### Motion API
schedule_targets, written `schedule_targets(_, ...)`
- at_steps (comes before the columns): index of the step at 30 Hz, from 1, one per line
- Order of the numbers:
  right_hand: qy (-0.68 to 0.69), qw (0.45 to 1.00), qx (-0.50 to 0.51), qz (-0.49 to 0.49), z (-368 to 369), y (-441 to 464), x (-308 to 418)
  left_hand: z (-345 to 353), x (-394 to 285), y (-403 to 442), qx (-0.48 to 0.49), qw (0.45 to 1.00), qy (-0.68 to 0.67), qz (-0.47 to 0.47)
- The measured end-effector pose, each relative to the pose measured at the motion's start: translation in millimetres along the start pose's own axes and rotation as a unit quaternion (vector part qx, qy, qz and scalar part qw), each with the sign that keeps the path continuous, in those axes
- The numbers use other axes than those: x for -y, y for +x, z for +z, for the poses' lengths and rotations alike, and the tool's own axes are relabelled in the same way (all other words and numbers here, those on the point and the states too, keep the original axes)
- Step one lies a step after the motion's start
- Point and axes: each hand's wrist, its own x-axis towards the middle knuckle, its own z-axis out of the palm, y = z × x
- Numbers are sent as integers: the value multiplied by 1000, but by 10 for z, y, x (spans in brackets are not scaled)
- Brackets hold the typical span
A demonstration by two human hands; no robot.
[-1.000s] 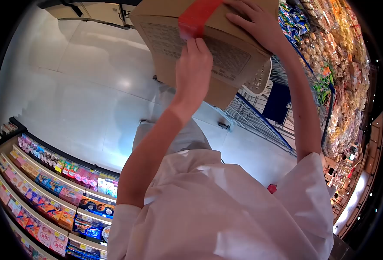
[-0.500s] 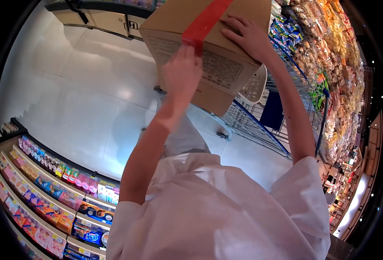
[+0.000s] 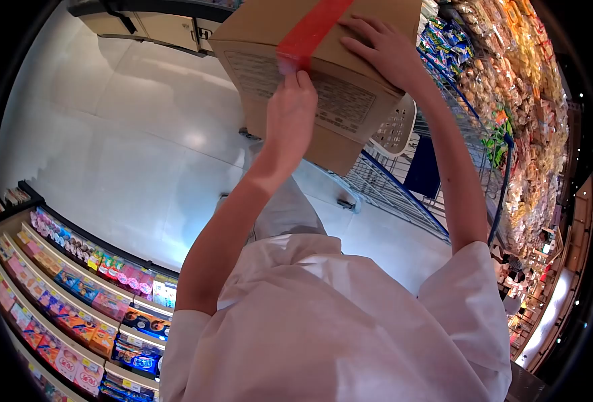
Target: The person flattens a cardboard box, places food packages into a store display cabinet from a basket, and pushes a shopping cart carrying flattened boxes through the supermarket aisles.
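Note:
A brown cardboard box (image 3: 256, 30) with printed text on its near side is in front of me. Red tape (image 3: 313, 30) runs over its top and folds down the near edge. The fingers of my left hand (image 3: 293, 110) are pinched together at the tape's lower end, where a small flap looks lifted and wrinkled. My right hand (image 3: 387, 53) lies on the top of the box to the right of the tape, its fingers spread out.
A wire shopping cart (image 3: 393, 197) and a pale perforated basket (image 3: 395, 127) are right of the box. Packed snack bags (image 3: 517, 134) fill the far right. Shelves of boxed sweets (image 3: 75, 288) curve along the lower left, beside the tiled floor (image 3: 129, 147).
My left hand, blurred before, has shifted slightly and shows sharply, pinched at the tape's end. The box sits slightly farther left and higher in view. My right hand stays on top.

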Motion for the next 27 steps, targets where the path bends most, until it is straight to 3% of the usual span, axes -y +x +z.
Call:
schedule_targets(1,-25,999,-10,-34,23,-5,-21,2,-27,5,4,1000,22,1)
schedule_targets(5,-22,1000,3,1,163,12,-98,42,-101,8,26,994,109,16)
schedule_targets(13,10,999,-10,35,134,23,-40,190,101,-8,-126,989,69,13)
schedule_targets(16,10,996,-14,82,54,7,72,-112,308,19,-83,994,39,-66)
schedule_targets(19,15,995,-25,93,68,13,90,-152,352,-23,-47,997,-54,-17)
schedule_targets(27,13,995,-10,96,34,14,105,57,103,-38,-17,999,-15,-40)
